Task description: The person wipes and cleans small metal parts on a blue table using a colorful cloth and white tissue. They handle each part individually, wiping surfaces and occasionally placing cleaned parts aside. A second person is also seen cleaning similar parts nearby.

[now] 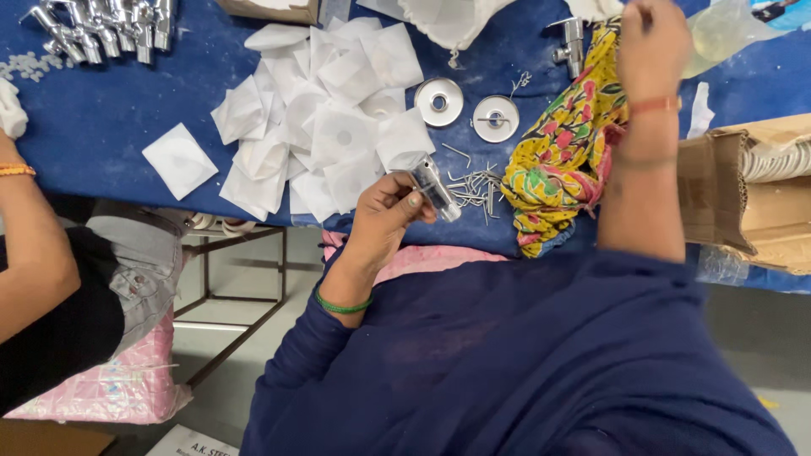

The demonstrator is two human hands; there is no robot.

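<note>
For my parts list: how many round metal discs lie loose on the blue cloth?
2. One disc lies beside the pile of white pouches; the second disc lies just right of it, near the yellow cloth. More may be hidden inside the pouches.

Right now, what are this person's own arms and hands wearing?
Both arms come out of dark navy sleeves that end near the elbow, so the forearms are bare. The left hand has a thin green bangle at the wrist. The right hand has a thin orange-red band at the wrist. No gloves and no rings can be made out.
</note>
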